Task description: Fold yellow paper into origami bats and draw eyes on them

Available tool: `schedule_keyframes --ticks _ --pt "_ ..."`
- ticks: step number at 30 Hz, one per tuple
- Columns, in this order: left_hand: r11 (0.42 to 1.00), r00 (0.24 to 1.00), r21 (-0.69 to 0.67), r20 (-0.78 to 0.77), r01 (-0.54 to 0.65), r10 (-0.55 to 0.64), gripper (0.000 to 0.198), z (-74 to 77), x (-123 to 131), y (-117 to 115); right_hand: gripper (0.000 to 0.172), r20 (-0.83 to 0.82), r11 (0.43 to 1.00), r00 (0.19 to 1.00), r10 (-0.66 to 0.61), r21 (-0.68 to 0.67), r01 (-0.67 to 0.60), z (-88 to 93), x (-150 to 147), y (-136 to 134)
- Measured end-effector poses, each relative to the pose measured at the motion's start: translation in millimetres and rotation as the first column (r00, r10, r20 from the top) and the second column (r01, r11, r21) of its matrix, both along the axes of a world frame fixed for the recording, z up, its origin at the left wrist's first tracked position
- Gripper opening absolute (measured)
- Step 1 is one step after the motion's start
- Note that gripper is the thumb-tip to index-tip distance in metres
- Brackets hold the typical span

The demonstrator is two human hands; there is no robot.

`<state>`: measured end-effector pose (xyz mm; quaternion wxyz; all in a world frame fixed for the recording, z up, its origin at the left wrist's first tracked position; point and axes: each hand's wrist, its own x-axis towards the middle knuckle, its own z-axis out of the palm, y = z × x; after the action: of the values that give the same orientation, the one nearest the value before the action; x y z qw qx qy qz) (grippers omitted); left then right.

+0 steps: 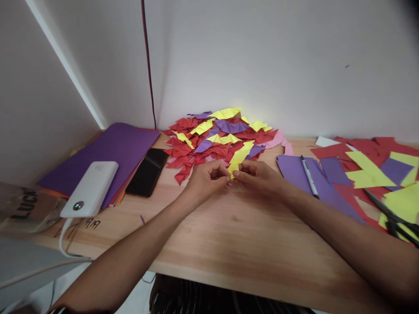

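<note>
Between my two hands is a yellow paper cutout (241,155), long and slightly creased, with small dark marks near its far end. My left hand (209,176) pinches its near end from the left. On the other side my right hand (257,173) grips the same end between thumb and fingers. Just behind it spreads a heap of folded paper cutouts (188,152) in red, yellow, purple and pink, several with tiny drawn faces. The fingertips partly cover the near end of the yellow piece.
Left on the wooden table (229,244) lie purple sheets (111,144), a white power bank (91,187) with a cable, and a black phone (147,172). On the right are purple paper (294,172), a marker (309,176), paper scraps (369,168) and scissors (389,213). A wall stands behind.
</note>
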<state>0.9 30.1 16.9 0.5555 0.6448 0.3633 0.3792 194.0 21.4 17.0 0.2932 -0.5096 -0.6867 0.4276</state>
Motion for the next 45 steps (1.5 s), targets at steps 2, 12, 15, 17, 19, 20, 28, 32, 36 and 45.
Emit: schedule_keyframes --ticks 2,12,15,17,19,20,28,32,36,45 --pt "1.0 1.0 -0.021 0.019 -0.002 0.002 0.007 0.3 1 0 0.032 -0.003 1.0 1.0 -0.008 0.012 0.008 0.1 -1 -1" --pt "0.989 0.995 -0.146 -0.099 -0.016 0.001 0.013 7.2 4 -6 0.025 -0.002 0.979 0.988 -0.152 0.14 0.151 -0.3 -9 -9" --pt "0.999 0.967 -0.026 -0.254 -0.033 0.025 0.019 6.6 4 -8 0.025 0.008 0.97 0.986 -0.164 0.186 0.16 -4.4 -10 -11" --pt "0.995 0.941 0.074 -0.326 -0.065 0.086 0.017 6.6 4 -9 0.024 0.02 0.965 0.986 -0.166 0.208 0.158 -5.7 -11 -13" --pt "0.987 0.925 0.14 -0.358 -0.084 0.13 0.015 7.4 5 -10 0.023 0.033 0.961 0.986 -0.165 0.232 0.153 -5.5 -12 -15" --pt "0.984 0.919 0.156 -0.368 -0.087 0.139 0.014 8.0 6 -10 0.023 0.036 0.958 0.986 -0.164 0.245 0.15 -5.0 -12 -15" --pt "0.985 0.937 0.108 -0.307 -0.136 0.164 0.011 7.4 8 -12 0.024 0.065 0.931 0.98 -0.186 0.332 0.155 -2.6 -14 -18" --pt "0.99 0.973 -0.06 -0.201 -0.125 0.111 0.012 5.4 9 -11 0.024 0.073 0.922 0.981 -0.181 0.361 0.143 -0.3 -16 -19" --pt "0.982 0.991 -0.164 -0.11 -0.097 0.08 0.007 9.8 10 -11 0.023 0.067 0.929 0.983 -0.17 0.343 0.138 2.1 -16 -20" --pt "0.975 0.995 -0.222 -0.097 -0.018 -0.004 0.007 10.3 5 -7 0.022 0.022 0.959 0.991 -0.129 0.257 0.119 -3.6 -13 -18"
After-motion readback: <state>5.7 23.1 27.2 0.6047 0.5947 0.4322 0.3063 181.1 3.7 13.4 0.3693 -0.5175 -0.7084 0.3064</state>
